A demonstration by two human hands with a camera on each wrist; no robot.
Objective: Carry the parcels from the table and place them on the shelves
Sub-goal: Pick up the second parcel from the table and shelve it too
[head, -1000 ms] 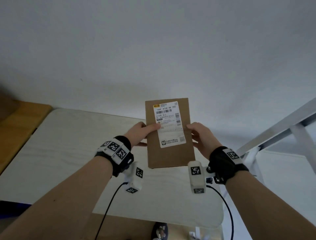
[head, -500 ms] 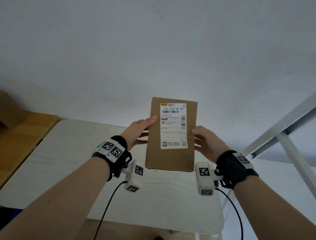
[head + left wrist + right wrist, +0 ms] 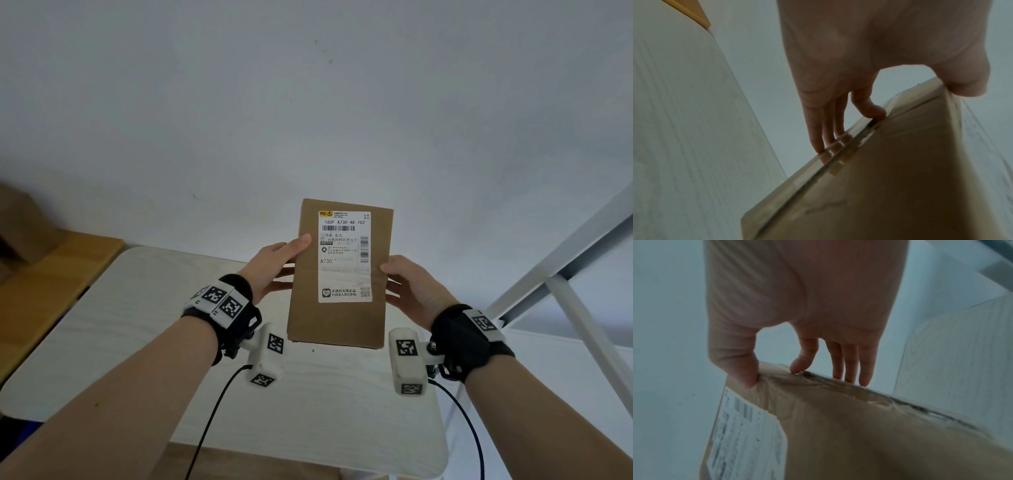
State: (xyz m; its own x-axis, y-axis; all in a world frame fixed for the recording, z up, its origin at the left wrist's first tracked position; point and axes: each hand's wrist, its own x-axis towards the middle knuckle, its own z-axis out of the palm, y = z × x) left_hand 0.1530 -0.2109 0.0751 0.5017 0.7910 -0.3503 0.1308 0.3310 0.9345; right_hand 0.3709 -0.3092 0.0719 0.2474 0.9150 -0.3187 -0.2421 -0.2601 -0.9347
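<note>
Cardboard parcel [image 3: 339, 274] is rising clear above the desk [image 3: 113, 342], higher than a second ago and turning toward the white shelf frame [image 3: 561, 267] beyond its right end. Left hand [image 3: 274, 265] and right hand [image 3: 412, 286] are gripping its side edges, fingers [image 3: 819, 129] curling underneath; carry is starting.

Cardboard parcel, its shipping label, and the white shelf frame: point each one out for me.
cardboard parcel [image 3: 334, 322]: head view, bare lower front face.
shipping label [image 3: 344, 274]: head view, middle of the white sticker.
white shelf frame [image 3: 579, 240]: head view, slanted upper rail at right.
</note>
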